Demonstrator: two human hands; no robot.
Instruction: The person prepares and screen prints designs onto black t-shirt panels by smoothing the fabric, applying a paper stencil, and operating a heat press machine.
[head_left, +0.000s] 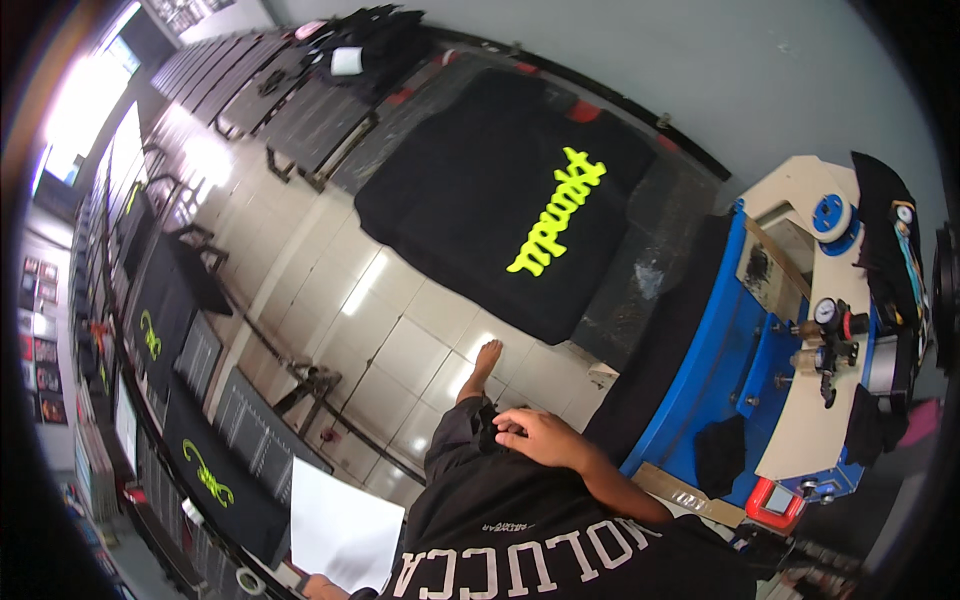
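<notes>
At the bottom edge, my left hand (322, 588) grips the lower corner of a plain white sheet (345, 525), its fingers partly cut off by the frame. My right hand (543, 437) is in front of my waist against my dark clothing, fingers curled around a dark spot that I cannot make out. Ahead of me, a black garment piece (470, 190) lies flat on a dark printing table (640, 285). It carries bright yellow-green lettering (560, 215) running diagonally. Neither hand touches it.
A blue and cream machine (690, 370) with gauges stands at right, a red device (775, 502) below it. Black pieces with yellow-green prints (205, 475) lie on a rack at left. Dark cloth (375, 50) is heaped at the far end. White tiles (410, 350) cover the floor.
</notes>
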